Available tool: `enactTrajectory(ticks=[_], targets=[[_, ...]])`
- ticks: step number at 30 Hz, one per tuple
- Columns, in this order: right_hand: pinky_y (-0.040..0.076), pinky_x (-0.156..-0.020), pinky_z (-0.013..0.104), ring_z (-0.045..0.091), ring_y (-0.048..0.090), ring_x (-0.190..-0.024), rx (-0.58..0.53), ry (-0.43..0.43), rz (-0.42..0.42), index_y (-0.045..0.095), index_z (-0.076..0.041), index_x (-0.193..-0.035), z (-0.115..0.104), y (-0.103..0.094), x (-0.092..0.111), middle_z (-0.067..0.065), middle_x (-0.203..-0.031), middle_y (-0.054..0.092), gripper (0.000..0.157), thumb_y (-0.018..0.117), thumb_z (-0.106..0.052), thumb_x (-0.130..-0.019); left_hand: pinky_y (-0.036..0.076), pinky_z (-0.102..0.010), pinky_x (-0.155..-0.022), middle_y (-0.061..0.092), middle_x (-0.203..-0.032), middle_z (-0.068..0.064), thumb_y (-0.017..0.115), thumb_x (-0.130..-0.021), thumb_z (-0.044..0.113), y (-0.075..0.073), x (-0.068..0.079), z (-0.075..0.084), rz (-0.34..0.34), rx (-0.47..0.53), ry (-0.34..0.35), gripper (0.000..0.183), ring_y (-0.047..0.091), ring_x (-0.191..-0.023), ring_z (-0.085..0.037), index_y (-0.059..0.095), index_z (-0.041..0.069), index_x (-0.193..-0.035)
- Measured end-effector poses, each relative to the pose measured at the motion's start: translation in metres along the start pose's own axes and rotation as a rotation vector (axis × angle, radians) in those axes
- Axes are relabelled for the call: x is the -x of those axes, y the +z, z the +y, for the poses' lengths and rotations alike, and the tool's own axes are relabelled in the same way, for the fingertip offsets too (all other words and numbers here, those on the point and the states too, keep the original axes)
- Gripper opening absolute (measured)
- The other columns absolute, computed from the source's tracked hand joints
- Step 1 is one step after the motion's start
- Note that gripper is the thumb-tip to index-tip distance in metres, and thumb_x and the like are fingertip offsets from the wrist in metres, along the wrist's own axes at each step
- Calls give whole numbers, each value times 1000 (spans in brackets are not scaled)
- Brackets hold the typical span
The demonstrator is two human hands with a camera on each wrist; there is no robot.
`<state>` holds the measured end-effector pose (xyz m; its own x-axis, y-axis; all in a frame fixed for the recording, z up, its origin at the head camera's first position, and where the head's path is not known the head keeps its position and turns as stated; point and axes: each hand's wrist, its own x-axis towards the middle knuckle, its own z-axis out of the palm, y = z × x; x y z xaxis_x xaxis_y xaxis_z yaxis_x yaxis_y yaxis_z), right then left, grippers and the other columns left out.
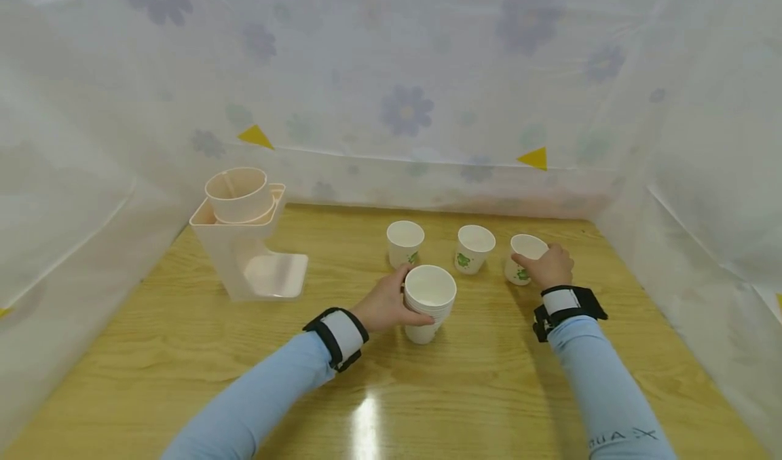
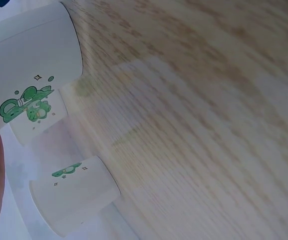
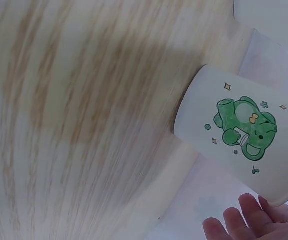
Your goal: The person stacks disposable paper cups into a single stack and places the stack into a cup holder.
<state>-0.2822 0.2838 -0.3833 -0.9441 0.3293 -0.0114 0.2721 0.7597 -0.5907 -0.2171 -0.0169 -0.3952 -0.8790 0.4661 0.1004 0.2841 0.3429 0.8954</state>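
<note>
My left hand (image 1: 385, 305) grips a stack of white paper cups (image 1: 430, 287) near the middle of the table, thumb across the front and fingers behind. Green cartoon prints show on the stack's lowest cup (image 2: 29, 65) in the left wrist view. Farther right, my right hand (image 1: 552, 268) is at the rightmost single paper cup (image 1: 520, 270), which stands upright. Its thumb lies over the cup's front in the head view, while the right wrist view shows straight, spread fingers (image 3: 256, 217) beside the rim. A green bear decorates this cup (image 3: 238, 125).
Two more upright paper cups, one left (image 1: 404, 236) and one central (image 1: 475, 243), make a row with the rightmost cup. At the table's left stands a pale pink holder (image 1: 235, 256) with a round cup-like part (image 1: 238, 199) on top. Floral sheeting (image 1: 342, 93) encloses the wooden table (image 1: 489, 392).
</note>
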Motion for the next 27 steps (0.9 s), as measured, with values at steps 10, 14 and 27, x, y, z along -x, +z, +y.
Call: enactTrajectory(ticks=[10,14,27], targets=[[34,-97,61,52,30,-118,-6,-4,13,32,20,-134,5,-4,4,42,-131,37,83,61,-39,-83,42,-50,-102,56,-130,-17,81,-67,14,1,2,4,4,-5,-20,80,53,-118,-29,40,2,-133],[33,-98,62,53,30,-119,-18,-14,13,31,20,-135,6,-7,5,42,-132,38,83,61,-38,-83,41,-52,-102,56,-129,-21,80,-68,9,-3,9,21,3,-1,-23,77,52,-118,-33,40,-1,-132],[39,-97,63,51,42,-117,-111,-161,58,31,20,-136,2,-24,6,42,-131,42,87,61,-43,-83,42,-52,-101,55,-130,-23,78,-69,8,-7,15,36,-6,-5,-18,77,52,-118,-34,38,-3,-135]])
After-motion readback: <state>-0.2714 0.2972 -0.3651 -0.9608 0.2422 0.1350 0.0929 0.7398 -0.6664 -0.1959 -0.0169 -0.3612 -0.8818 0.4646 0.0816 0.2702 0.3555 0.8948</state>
